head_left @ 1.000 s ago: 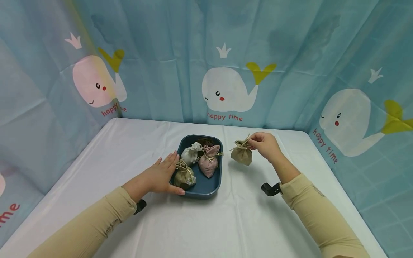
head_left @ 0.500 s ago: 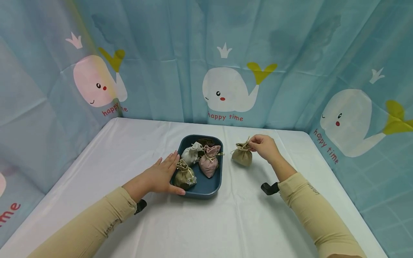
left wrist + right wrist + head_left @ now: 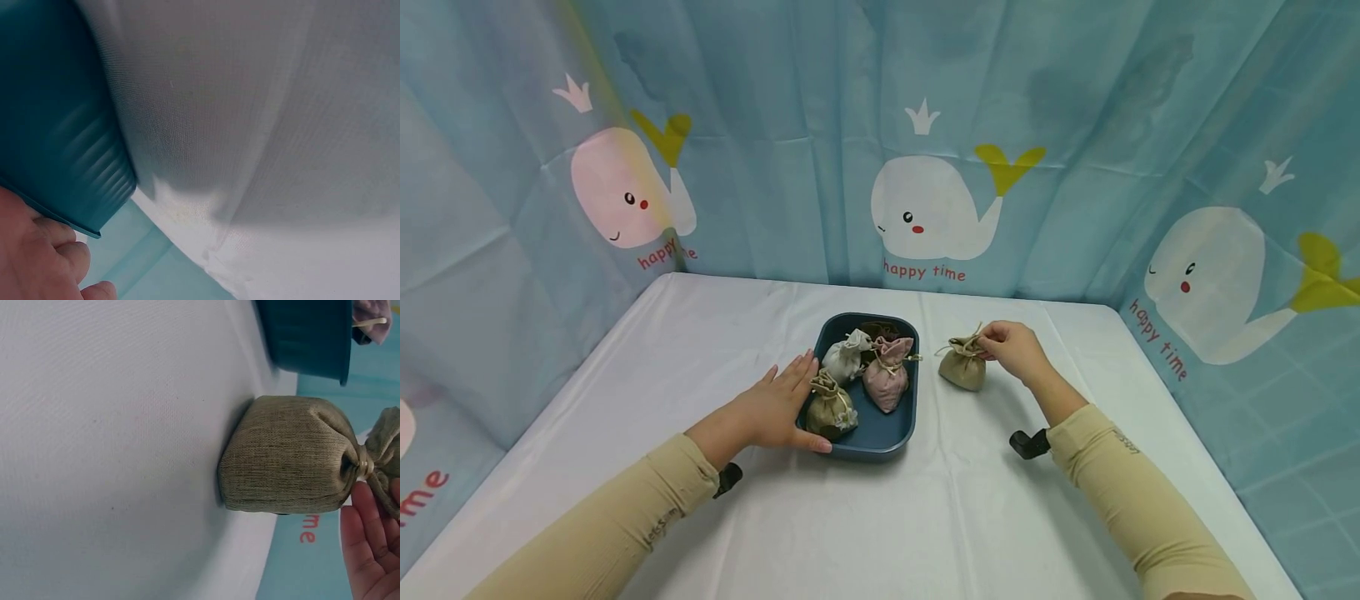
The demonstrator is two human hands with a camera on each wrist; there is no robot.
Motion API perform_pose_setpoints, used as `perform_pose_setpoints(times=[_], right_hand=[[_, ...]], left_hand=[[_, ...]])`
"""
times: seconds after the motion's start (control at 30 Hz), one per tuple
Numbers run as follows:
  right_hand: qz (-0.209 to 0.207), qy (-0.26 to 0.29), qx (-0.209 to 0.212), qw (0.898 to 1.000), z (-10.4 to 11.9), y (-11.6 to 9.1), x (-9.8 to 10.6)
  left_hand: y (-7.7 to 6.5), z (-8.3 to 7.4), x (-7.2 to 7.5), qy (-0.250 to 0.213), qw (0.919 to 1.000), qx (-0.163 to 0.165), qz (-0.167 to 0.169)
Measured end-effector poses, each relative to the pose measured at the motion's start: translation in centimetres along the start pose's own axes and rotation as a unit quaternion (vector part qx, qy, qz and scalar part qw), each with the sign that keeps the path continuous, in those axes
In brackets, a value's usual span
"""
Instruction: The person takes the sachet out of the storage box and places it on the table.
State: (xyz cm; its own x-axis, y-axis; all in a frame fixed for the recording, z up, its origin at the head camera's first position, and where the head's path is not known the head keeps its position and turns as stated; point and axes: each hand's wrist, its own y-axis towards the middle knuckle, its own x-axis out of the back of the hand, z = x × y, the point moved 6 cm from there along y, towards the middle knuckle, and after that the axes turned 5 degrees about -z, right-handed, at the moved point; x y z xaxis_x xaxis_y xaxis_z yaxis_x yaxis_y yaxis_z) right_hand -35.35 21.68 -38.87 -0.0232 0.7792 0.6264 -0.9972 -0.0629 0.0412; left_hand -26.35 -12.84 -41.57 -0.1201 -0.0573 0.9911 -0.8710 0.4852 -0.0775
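Note:
My right hand (image 3: 1017,348) pinches the gathered neck of an olive-tan drawstring pouch (image 3: 962,370), right of the blue bin. In the right wrist view the pouch's flat bottom (image 3: 234,465) appears to meet the white cloth. My left hand (image 3: 769,408) rests along the left rim of the blue plastic bin (image 3: 883,437), fingers straight, thumb over the near left corner. Inside the bin lie a white pouch (image 3: 844,358), a pink pouch (image 3: 886,383), an olive pouch (image 3: 830,412) with a small pale flower, and a dark pouch (image 3: 878,329) partly hidden at the back.
White cloth (image 3: 850,533) covers the table. Behind and at both sides hangs a light blue curtain (image 3: 775,167) printed with whales. A black wrist camera (image 3: 1028,443) juts from the right sleeve.
My right hand has come down slightly with the olive-tan pouch, lowering it from above the cloth to the table. The left hand and the bin stay where they were.

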Motion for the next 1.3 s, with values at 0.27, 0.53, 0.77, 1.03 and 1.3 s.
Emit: perform_pose_setpoints(times=[0.27,0.53,0.77,1.03,1.3], right_hand=[[-0.008,-0.047,0.009,0.999,0.3,-0.2,0.7],[-0.015,-0.080,0.016,0.997,1.2,-0.3,1.6],[-0.027,-0.073,0.037,0.996,2.7,-0.3,2.1],[-0.033,-0.051,0.059,0.996,5.0,-0.8,2.1],[-0.010,-0.008,0.102,0.995,8.3,-1.6,0.2]], left_hand=[[-0.4,-0.7,0.9,-0.004,0.9999,-0.005,0.012],[-0.4,-0.7,0.9,-0.001,0.9999,-0.005,0.014],[-0.4,-0.7,0.8,-0.002,0.9999,-0.006,0.012],[-0.3,-0.6,0.7,0.002,0.9999,-0.003,0.012],[-0.5,-0.9,1.1,-0.005,0.9999,-0.002,0.012]])
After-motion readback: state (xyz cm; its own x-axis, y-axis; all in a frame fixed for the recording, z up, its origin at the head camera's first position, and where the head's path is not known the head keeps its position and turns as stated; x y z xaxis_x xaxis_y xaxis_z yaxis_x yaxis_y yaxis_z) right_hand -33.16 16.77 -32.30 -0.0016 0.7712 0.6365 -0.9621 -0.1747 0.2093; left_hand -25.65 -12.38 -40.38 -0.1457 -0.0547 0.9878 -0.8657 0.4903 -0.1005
